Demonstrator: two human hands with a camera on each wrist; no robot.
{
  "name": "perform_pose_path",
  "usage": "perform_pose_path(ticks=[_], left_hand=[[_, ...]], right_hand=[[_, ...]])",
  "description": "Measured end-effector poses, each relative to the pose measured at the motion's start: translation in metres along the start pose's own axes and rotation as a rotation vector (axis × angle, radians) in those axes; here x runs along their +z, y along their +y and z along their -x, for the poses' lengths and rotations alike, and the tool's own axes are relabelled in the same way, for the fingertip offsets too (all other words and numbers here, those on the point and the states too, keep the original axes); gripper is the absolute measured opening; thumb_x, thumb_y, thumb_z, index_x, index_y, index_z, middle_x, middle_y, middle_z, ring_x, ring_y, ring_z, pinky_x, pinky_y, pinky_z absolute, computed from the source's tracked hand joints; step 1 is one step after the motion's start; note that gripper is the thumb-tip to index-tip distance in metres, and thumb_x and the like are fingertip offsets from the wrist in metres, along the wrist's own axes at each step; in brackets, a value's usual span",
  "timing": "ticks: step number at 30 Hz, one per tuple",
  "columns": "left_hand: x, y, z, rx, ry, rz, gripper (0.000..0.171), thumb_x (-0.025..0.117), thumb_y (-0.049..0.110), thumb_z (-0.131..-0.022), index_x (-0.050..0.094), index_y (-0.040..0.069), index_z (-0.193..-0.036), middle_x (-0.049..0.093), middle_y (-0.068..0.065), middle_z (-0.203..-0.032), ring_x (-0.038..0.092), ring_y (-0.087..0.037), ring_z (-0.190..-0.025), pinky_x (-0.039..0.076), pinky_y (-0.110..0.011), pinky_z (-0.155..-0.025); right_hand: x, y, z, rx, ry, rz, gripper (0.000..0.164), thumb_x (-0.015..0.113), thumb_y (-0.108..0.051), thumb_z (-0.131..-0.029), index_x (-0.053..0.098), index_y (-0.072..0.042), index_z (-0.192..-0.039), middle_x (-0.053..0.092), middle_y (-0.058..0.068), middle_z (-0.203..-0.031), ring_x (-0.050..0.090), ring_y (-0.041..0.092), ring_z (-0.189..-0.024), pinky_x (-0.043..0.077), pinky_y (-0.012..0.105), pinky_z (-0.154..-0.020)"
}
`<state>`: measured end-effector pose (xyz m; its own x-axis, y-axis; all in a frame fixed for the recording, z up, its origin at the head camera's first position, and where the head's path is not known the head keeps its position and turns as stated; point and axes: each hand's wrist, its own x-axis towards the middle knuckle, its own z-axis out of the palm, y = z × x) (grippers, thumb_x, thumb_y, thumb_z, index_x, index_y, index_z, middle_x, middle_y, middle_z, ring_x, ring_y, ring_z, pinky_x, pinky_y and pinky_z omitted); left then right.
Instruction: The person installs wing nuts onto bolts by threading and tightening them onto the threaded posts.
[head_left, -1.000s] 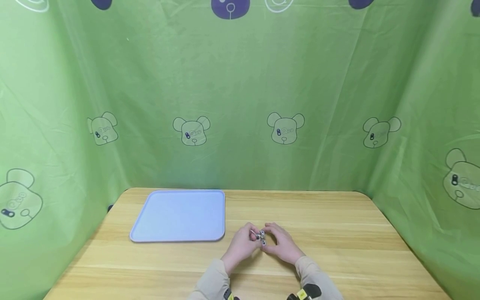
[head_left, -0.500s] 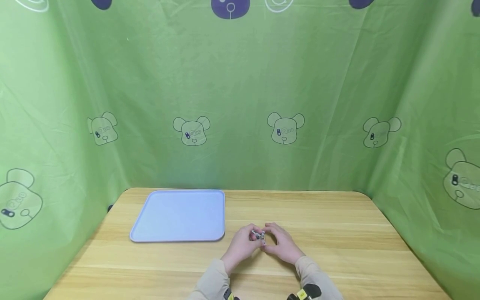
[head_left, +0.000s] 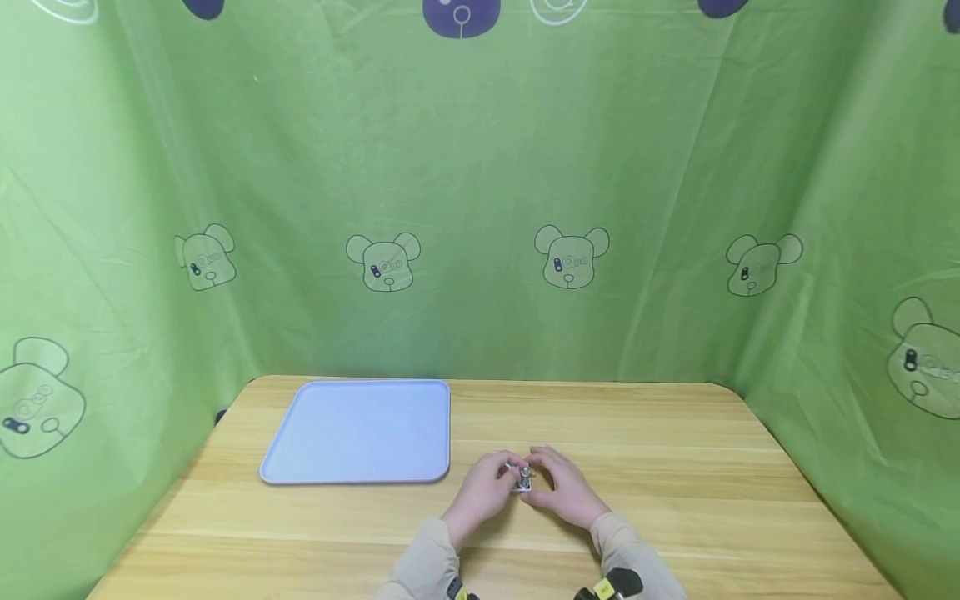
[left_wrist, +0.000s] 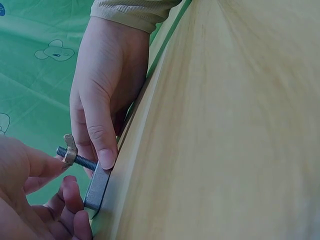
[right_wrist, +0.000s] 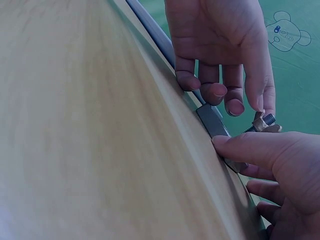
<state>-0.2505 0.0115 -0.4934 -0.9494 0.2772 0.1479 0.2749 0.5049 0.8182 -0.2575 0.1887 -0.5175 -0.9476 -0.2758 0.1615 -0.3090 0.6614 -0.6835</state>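
A grey metal block (left_wrist: 97, 190) with a threaded bolt (left_wrist: 86, 162) rising from it stands at the table surface between both hands. On the bolt sits a brass-coloured wing nut (left_wrist: 69, 150), below the bolt's end. My left hand (head_left: 480, 490) pinches the wing nut between thumb and forefinger; its other fingers are loosely bent near the block's end. My right hand (head_left: 564, 490) holds the block, thumb on one face and fingers on the far side, partly hidden. In the right wrist view the block (right_wrist: 212, 120) and the wing nut (right_wrist: 258, 122) also show.
A pale blue tray (head_left: 360, 433) lies at the back left of the wooden table (head_left: 660, 450). Green curtains (head_left: 480, 167) with bear prints enclose the table at the back and both sides.
My left thumb and fingertips have shifted slightly at the wing nut, and more of the silver metal shows between the hands. My right hand has stayed in place.
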Motion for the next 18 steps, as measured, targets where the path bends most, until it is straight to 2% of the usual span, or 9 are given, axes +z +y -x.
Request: perform_pose_path(ticks=[6,9,13,18], left_hand=[[0.0015,0.0001,0.0012,-0.059,0.023,0.1,0.013,0.061,0.004,-0.088,0.057,0.004,-0.099,0.059,-0.002,-0.08,0.05,-0.008,-0.067,0.044,-0.021,-0.058],[0.0015,-0.0001,0.0019,-0.068,0.029,0.119,0.014,0.064,0.003,-0.085,0.053,0.005,-0.093,0.057,-0.001,-0.08,0.05,-0.009,-0.068,0.044,-0.021,-0.058],[0.0003,-0.0005,0.0022,-0.059,0.02,0.103,0.017,0.069,0.004,-0.082,0.055,0.007,-0.091,0.058,-0.001,-0.08,0.05,-0.009,-0.071,0.043,-0.022,-0.063],[-0.0014,-0.0005,0.0015,-0.042,-0.006,0.106,0.021,0.07,0.004,-0.078,0.061,0.007,-0.097,0.058,-0.002,-0.082,0.048,-0.008,-0.072,0.041,-0.02,-0.065]], right_hand=[[-0.0009,-0.0018,-0.0005,0.001,-0.005,-0.01,0.059,0.079,-0.03,-0.077,0.059,-0.004,-0.126,0.045,0.023,-0.145,0.034,0.048,-0.139,0.021,0.067,-0.112],[-0.0008,-0.0016,-0.0005,-0.002,0.0,-0.009,0.059,0.079,-0.03,-0.076,0.059,-0.004,-0.125,0.045,0.024,-0.145,0.034,0.049,-0.138,0.021,0.067,-0.112],[-0.0004,-0.0006,-0.0008,-0.003,0.001,-0.008,0.058,0.079,-0.029,-0.077,0.059,-0.005,-0.125,0.045,0.024,-0.145,0.034,0.049,-0.138,0.02,0.068,-0.112],[-0.0016,-0.0018,0.0002,-0.005,-0.006,-0.02,0.058,0.079,-0.03,-0.077,0.059,-0.005,-0.125,0.045,0.024,-0.146,0.032,0.049,-0.139,0.02,0.068,-0.112]])
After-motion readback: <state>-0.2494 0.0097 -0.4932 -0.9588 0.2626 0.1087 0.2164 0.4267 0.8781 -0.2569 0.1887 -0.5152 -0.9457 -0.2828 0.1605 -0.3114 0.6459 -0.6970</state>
